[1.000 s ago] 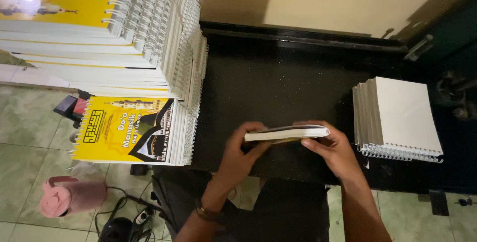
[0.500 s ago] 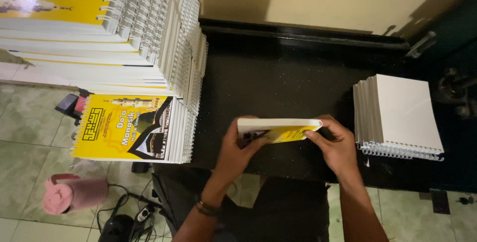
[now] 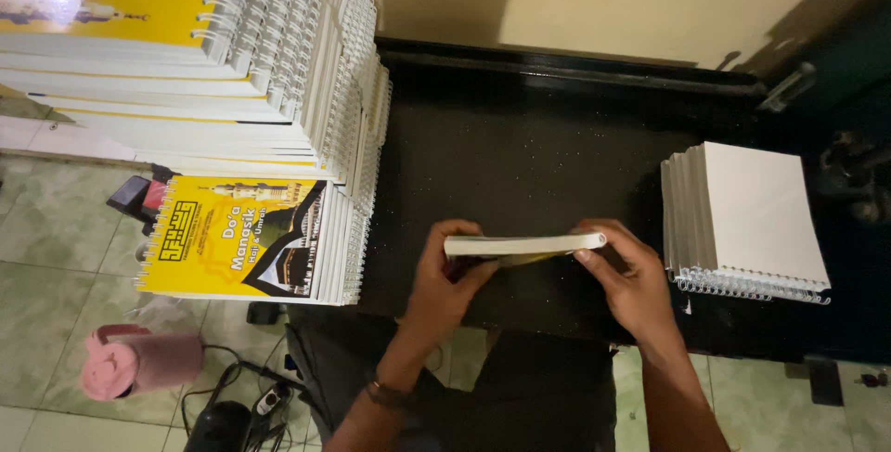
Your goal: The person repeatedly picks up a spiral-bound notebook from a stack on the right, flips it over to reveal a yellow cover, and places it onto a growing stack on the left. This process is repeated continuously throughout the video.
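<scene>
I hold a thin booklet (image 3: 520,246) with white page edges and a yellow cover between both hands, above the black worktop (image 3: 529,155). It is seen edge-on, lying roughly level. My left hand (image 3: 445,276) grips its left end, thumb on top. My right hand (image 3: 626,276) grips its right end, fingers curled over the corner.
A stack of white wire-bound booklets (image 3: 742,215) lies on the worktop to the right. Tall stacks of yellow-covered wire-bound booklets (image 3: 213,62) rise at the left, with a lower stack (image 3: 255,238) in front. A pink rolled cloth (image 3: 139,364) and dark cables lie on the tiled floor.
The booklet was edge-on, tilted half a second ago so its yellow cover showed, and is now turned back level. Both hands stayed on its ends.
</scene>
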